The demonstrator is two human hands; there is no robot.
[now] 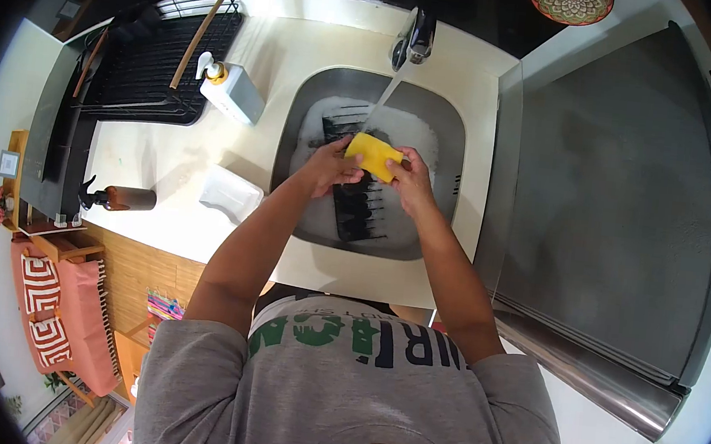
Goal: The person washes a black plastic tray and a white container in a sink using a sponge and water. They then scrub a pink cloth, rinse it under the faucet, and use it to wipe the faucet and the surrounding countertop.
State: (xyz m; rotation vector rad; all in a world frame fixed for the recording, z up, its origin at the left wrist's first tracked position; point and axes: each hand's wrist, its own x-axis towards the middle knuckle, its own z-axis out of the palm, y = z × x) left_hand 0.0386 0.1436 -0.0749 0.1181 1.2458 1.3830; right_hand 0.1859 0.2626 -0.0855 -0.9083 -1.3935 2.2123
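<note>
Over the sink point(292, 122), both my hands hold a yellow sponge point(372, 156). My left hand point(332, 168) grips its left end, and my right hand point(412, 181) grips the right end. Water runs from the black and chrome faucet point(422, 38) just above the sponge. Below my hands a black slatted rack point(355, 209) lies in the sink among white suds point(316, 205).
Left of the sink are a white pump bottle point(233, 95), a white tray point(230, 195) and a brown spray bottle point(129, 198). A black dish rack point(153, 61) stands at the back left. A large grey appliance point(614, 204) is on the right.
</note>
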